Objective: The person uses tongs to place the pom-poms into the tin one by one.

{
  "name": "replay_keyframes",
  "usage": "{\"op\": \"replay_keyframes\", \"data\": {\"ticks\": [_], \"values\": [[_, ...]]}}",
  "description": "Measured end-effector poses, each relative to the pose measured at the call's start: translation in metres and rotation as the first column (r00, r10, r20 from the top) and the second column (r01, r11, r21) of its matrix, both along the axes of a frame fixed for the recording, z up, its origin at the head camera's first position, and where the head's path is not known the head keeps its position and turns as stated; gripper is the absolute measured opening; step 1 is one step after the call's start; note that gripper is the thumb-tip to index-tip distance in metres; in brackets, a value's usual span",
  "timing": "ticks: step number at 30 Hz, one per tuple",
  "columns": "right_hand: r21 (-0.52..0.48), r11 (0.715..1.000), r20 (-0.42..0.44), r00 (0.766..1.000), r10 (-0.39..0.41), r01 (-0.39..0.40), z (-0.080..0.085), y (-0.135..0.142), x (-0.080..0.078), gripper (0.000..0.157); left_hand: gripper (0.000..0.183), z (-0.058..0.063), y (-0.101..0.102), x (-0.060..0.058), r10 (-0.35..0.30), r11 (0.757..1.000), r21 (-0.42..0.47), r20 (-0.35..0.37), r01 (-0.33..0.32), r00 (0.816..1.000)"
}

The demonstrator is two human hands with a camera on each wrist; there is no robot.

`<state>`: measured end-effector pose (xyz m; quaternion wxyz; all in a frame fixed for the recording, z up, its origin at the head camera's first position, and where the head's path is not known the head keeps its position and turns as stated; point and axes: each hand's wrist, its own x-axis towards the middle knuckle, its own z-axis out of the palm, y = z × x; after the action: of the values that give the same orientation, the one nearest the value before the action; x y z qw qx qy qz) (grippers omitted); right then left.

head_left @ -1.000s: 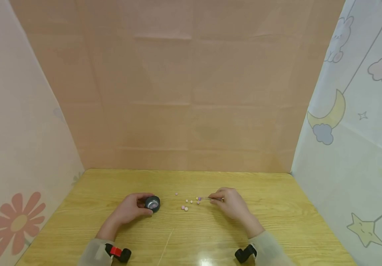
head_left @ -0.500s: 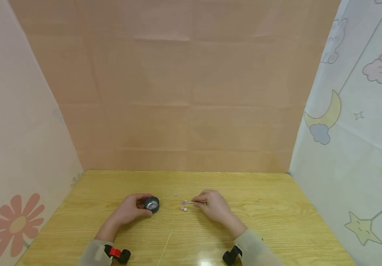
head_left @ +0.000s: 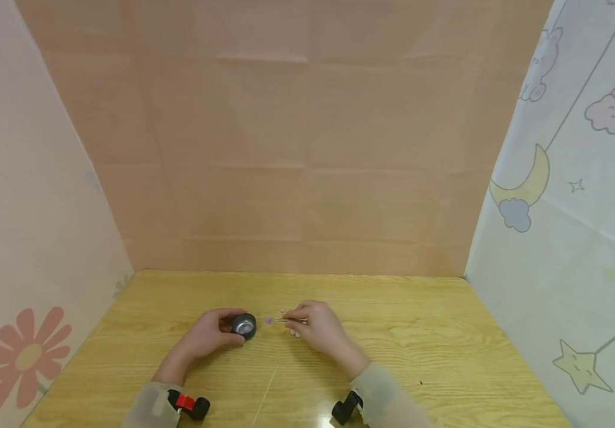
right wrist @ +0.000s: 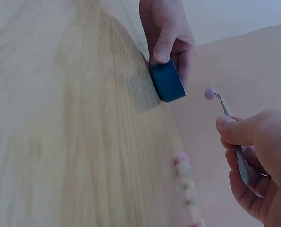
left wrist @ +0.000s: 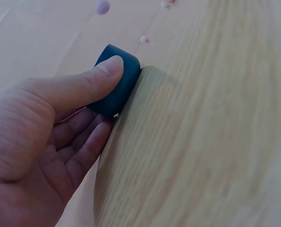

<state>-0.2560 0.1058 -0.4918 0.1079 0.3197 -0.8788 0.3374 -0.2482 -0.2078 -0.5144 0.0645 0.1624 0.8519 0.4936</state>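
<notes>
My left hand (head_left: 207, 334) holds a small round cup (head_left: 244, 326) on the table, thumb on the near side and fingers behind. The cup looks dark blue outside in the left wrist view, with a silvery inside and something pinkish in it. Between thumb and fingers, my right hand (head_left: 322, 328) pinches metal tweezers (right wrist: 243, 166). A small purple ball (right wrist: 210, 93) sits at their tips, raised above the table and a short way right of the cup's rim. Beneath the right hand lie several small balls, a pink one (right wrist: 181, 158) and a whitish one (right wrist: 183, 169) among them, partly hidden in the head view.
The wooden table (head_left: 393, 333) meets a plain tan backdrop (head_left: 307, 178) at its far edge. Patterned panels stand on both sides, with a flower (head_left: 29, 358) on the left and a moon (head_left: 532, 181) on the right. A tiny dark speck (head_left: 421, 383) lies at the right.
My right hand has moved left with the tweezers and purple ball, passing over the loose balls towards the cup. The left hand and the cup have stayed in place.
</notes>
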Motion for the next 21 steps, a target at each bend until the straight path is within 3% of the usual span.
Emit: {"op": "replay_keyframes", "data": {"ticks": [5,9,21], "values": [[-0.057,0.998,0.088,0.996,0.009,-0.004,-0.006,-0.023,-0.003,0.015,0.064,-0.003,-0.002,0.003,0.005,1.000,0.005,-0.001,-0.005,1.000],[-0.052,0.999,0.102,0.995,-0.008,0.013,-0.007,-0.040,-0.006,0.017,0.064,-0.007,-0.003,0.004,0.031,1.000,-0.003,0.006,-0.031,1.000],[0.131,0.985,0.037,0.992,-0.122,0.116,-0.011,-0.047,-0.007,0.014,0.063,-0.005,0.007,0.002,0.039,0.999,-0.011,0.004,-0.039,0.999]]}}
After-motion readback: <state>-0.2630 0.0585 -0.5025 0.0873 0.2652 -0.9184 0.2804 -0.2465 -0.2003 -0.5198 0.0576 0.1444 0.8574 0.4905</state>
